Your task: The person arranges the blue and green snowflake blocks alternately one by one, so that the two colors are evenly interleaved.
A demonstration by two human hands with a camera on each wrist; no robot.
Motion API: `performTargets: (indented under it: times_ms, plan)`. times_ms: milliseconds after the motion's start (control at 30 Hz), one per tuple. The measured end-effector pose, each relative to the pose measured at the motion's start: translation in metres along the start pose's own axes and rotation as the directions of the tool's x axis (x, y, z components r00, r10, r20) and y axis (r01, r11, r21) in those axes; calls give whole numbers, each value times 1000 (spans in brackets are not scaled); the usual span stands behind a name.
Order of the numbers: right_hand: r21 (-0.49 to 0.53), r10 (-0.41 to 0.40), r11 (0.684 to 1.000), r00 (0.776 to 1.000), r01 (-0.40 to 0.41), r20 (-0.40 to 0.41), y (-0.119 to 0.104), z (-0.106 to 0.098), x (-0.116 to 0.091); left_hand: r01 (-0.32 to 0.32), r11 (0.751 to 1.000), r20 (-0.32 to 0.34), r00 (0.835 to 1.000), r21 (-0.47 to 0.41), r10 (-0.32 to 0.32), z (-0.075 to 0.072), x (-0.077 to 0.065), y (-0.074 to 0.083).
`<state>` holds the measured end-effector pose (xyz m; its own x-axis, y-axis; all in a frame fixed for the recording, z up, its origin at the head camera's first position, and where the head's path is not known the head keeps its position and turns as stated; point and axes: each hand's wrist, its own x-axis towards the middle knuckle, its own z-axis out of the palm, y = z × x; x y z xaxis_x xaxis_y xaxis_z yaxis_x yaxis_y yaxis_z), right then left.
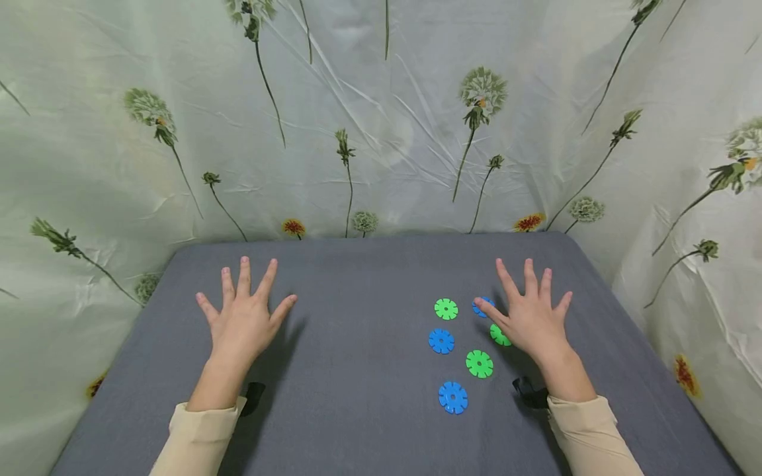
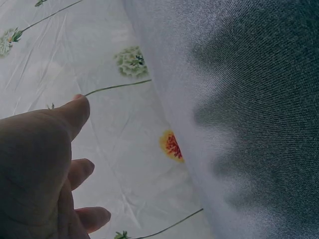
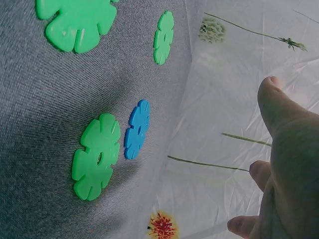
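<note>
Cream sleeves [image 1: 193,439] point forward, both hands [image 1: 241,327] [image 1: 538,327] hovering, fingers [image 1: 244,279] splayed.

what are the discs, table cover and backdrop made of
Discs: probably plastic, smooth and slightly glossy; evenly coloured, with highlights. Table cover: matte woven or knit fabric; fine ribbing shows close up. Backdrop: perhaps plastic sheeting or coated cloth, with a soft sheen and crisp creases.

Six discs [image 1: 479,364] on a grey table [image 1: 357,330]

I see the left hand [image 1: 243,322] splayed, well apart from the discs. The right hand [image 1: 536,322], likewise splayed, partly hides a blue disc [image 1: 489,301] and a green disc [image 1: 497,336]. Behind hangs a flowered curtain [image 1: 399,139].
</note>
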<state>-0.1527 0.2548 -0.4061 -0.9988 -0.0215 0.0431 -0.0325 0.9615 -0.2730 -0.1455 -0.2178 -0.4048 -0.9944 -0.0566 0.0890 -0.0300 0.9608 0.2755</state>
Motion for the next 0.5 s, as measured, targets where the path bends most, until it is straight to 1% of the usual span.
performTargets:
  times_ms: [500]
  plan:
    - [5,7,1000,999,-7,51,2,-3,0,-9,1000,-2,1000,-17,9,3,2,2]
